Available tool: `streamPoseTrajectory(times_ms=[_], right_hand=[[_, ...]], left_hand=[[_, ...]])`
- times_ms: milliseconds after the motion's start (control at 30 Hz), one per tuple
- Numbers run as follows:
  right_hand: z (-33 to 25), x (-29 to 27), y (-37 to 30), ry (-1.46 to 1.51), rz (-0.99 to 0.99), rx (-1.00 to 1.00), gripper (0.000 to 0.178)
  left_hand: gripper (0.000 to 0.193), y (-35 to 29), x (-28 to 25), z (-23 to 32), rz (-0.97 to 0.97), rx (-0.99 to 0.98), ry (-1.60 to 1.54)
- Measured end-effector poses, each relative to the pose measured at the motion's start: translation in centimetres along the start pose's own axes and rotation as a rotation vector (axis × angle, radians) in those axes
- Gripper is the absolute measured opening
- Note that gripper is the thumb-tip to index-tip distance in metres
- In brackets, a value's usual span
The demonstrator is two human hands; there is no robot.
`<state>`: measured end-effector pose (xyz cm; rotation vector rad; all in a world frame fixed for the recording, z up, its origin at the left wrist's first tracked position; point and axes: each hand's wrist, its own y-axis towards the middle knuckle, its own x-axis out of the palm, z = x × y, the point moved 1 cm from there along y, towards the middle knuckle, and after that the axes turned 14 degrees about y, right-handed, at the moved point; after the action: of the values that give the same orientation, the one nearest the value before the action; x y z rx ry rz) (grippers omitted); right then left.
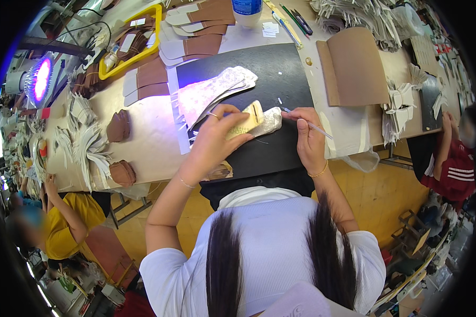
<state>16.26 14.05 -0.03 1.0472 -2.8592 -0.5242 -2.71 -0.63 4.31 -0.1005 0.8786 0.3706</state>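
My left hand [219, 128] is closed on a flat cream-yellow template [253, 117] with a dark slot near its end. Right beside and partly under it lies a white patterned strip [272, 119], its near part covered by the template and fingers. A thin pale pen-like tool [321, 131] is pinched in my right hand [309, 133], its tip close to the strip's rounded end. Both hands are over a black mat [277, 153]. Farther up the mat, a fanned stack of white patterned strips [225, 84] lies partly in purple light.
A glowing lamp [41, 79] stands at the left, near a yellow tray [103, 70] of brown pieces. Brown and white strips [195, 45], a bottle [247, 11] and pencils [301, 21] lie beyond the mat. A folded brown sheet [357, 66] sits right. People work at both sides.
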Motion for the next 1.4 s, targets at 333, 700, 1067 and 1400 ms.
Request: streamPoseTrajectory(times_ms=[333,700,1067,1400], right_hand=[[0.2,-0.2,-0.5,-0.022,-0.012,0.022,0.018],[0.1,-0.1,-0.3,-0.049,-0.039,0.022,0.017],[-0.8,1.2,0.1,-0.310,-0.153,-0.164,0.009],[-2.6,2.0,-1.2,-0.536,-0.343,-0.267,0.019]], left_hand=[[0.023,-0.6,4.1,-0.2,0.172,0.249,0.328],[0.023,-0.8,4.6,-0.3,0.180,0.262,0.387],[0.026,-0.9,4.9,0.0,0.180,0.281,0.453],[0.025,-1.1,5.1,0.0,0.178,0.269,0.485]])
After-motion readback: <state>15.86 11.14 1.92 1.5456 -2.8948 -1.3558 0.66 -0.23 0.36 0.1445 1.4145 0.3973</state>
